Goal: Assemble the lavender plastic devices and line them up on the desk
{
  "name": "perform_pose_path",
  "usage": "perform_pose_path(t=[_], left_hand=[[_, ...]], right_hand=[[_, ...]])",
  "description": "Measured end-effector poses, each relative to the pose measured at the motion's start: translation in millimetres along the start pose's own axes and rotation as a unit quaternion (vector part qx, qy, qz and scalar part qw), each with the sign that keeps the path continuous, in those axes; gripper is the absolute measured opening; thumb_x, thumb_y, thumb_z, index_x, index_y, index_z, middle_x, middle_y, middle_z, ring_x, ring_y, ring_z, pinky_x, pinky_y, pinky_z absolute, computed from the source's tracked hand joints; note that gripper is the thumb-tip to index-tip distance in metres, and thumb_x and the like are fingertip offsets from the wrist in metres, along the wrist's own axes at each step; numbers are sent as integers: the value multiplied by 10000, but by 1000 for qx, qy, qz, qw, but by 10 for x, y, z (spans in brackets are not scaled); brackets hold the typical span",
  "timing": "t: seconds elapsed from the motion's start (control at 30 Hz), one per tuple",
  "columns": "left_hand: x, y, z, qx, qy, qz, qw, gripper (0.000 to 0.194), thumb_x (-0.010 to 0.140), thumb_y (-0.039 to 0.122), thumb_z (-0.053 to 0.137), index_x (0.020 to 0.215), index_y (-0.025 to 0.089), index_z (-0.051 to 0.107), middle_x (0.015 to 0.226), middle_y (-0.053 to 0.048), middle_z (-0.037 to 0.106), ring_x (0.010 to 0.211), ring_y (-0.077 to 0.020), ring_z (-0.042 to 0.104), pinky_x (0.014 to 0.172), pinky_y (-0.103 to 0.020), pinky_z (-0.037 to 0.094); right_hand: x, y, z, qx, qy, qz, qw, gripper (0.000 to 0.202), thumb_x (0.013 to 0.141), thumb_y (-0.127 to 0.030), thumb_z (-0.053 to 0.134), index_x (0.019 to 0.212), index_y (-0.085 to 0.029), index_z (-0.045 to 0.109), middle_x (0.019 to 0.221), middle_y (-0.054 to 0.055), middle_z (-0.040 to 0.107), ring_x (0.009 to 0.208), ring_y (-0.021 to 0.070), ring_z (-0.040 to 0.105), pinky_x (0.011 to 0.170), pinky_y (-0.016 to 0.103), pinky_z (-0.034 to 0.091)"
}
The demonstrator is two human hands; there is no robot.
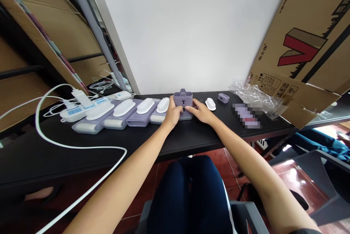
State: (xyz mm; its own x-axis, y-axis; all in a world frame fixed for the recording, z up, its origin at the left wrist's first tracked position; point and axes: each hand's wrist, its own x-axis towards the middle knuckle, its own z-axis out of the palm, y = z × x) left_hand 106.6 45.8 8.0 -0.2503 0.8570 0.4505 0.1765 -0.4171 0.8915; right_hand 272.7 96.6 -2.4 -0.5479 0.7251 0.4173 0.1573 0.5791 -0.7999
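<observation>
Between my two hands, at the middle of the black table, a small purple open-topped case (183,99) is held upright, with dark cut-outs in its front wall. My left hand (173,112) grips its left side, thumb across the front. On the opposite side my right hand (201,111) holds it with the thumb near the lower front; its other fingers are partly hidden. Under and behind the hands lies a flat purple packet (186,116). To the left, purple packets (140,117) form a row, topped with white oval pieces (146,106). A loose white oval piece (210,104) rests right of my right hand.
Another small purple case (223,98) stands farther right, near a blurred purple item (246,115) and crumpled clear plastic (257,97). A power strip (79,109) with a white cable (82,147) occupies the left. A large cardboard box (300,44) leans at the right.
</observation>
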Motion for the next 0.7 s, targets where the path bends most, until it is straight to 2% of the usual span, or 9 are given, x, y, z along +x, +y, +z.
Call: perform_pose_path(t=[0.13, 0.27, 0.4, 0.6, 0.7], left_hand=[[-18, 12, 15, 8, 2, -1, 1000, 437, 546, 179, 504, 976, 244, 464, 920, -15, 506, 882, -199, 490, 763, -316, 451], [-17, 0, 18, 9, 4, 0, 1000, 442, 552, 166, 508, 986, 243, 468, 916, -10, 517, 894, -199, 513, 800, -319, 473], [-16, -61, 6, 7, -20, -10, 1000, 454, 591, 175, 533, 1036, 245, 477, 924, -3, 547, 913, -203, 547, 821, -322, 486], [-29, -88, 26, -13, -70, -26, 997, 519, 742, 246, 582, 1255, 246, 508, 1242, -50, 628, 1180, -235, 579, 1028, -362, 471], [-20, -116, 54, -20, -60, -59, 996, 576, 861, 379, 604, 1401, 259, 444, 1361, -86, 615, 1251, -247, 588, 1073, -396, 465]], right_hand=[[-24, -11, 4, 1, 4, 6, 1000, 478, 921, -495, 662, 1308, -228, 578, 1221, 63, 712, 1080, 217, 686, 980, 373, 528], [-47, -12, 7, -12, -19, 19, 1000, 574, 858, -431, 745, 1349, -234, 523, 1207, 55, 702, 1060, 216, 696, 975, 371, 528], [-45, 13, -10, -23, -28, 28, 999, 635, 848, -401, 754, 1400, -237, 487, 1213, 57, 695, 1062, 220, 689, 983, 382, 524], [-48, 14, -31, -41, 6, 34, 999, 756, 884, -499, 716, 1533, -271, 401, 1389, 86, 633, 1188, 249, 647, 1041, 407, 488], [-63, -49, -51, -87, 29, 47, 995, 737, 939, -559, 623, 1573, -286, 366, 1303, 90, 669, 1111, 262, 672, 1002, 424, 499]])
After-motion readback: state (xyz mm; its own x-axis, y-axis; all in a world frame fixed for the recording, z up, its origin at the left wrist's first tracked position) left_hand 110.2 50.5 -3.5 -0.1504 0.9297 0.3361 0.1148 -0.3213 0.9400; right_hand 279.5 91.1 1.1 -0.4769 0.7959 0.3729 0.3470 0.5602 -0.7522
